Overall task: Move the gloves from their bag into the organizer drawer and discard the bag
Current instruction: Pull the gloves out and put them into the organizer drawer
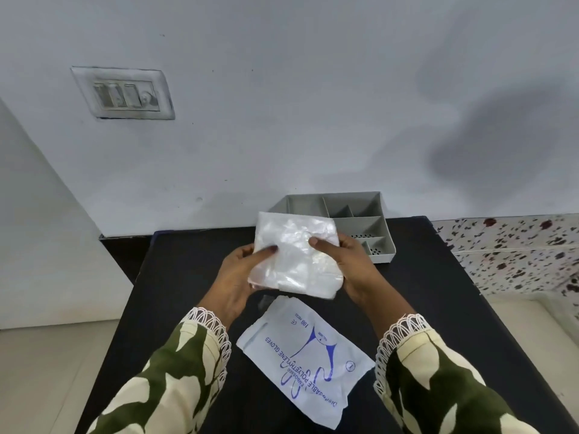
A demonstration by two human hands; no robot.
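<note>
A black surface (pixel 194 277) fills the lower middle, its near edge cut off by the frame. At its far side against the wall stands a grey organizer drawer (pixel 369 214), divided into compartments, its front-left part hidden behind the gloves. On the near surface lies the flattened bag (pixel 300 358), white with blue print, empty-looking and torn at one end. Above it both hands hold a clear, crinkled stack of gloves (pixel 294 258): the left hand (pixel 238 277) has its grip closed on the left edge, the right hand (pixel 351 264) on the right, with only the thumbs visible on top.
</note>
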